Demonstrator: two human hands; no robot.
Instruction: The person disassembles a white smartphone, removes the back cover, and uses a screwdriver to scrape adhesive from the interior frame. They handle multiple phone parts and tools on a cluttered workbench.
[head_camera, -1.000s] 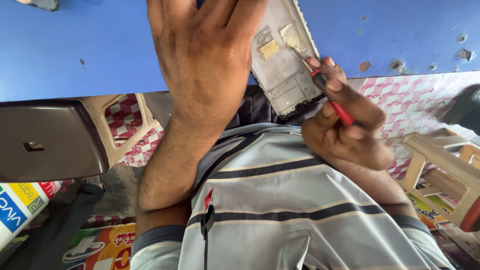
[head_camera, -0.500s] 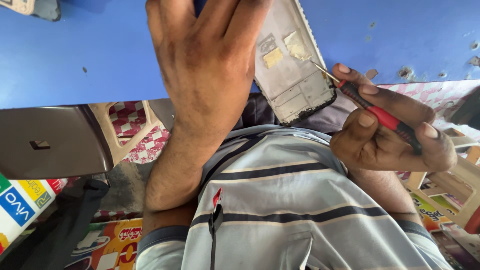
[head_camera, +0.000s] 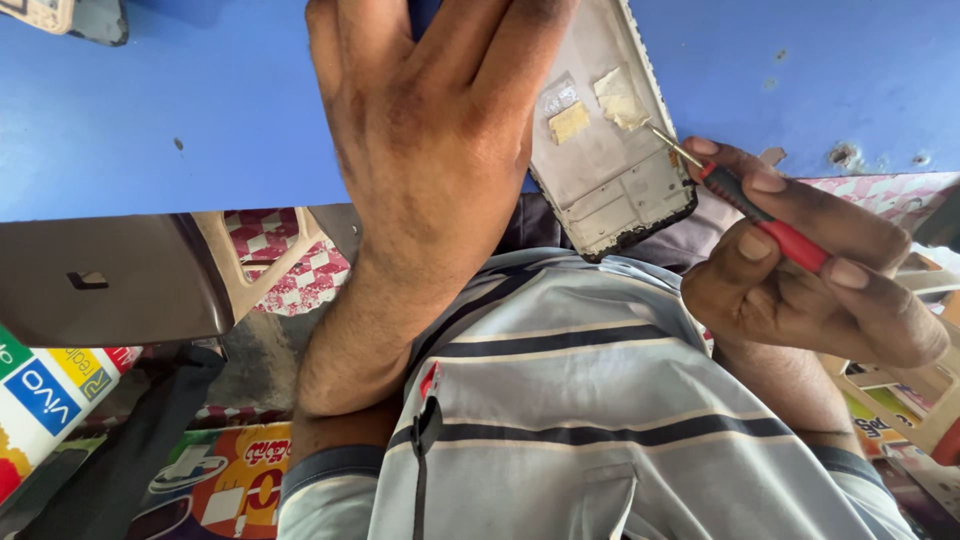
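- The left hand clasps the grey rectangular phone frame over the blue tabletop.
- The right hand pinches a slim red-handled screwdriver — tip touching the frame's right edge.

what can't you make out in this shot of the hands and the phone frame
- Head view: the top of the phone frame is cut off by the upper edge.
- Its left side is hidden behind the left hand.
- The screwdriver tip is too small to read.
- The right hand covers the handle's end.

Phone frame lies on the table, screwdriver right.
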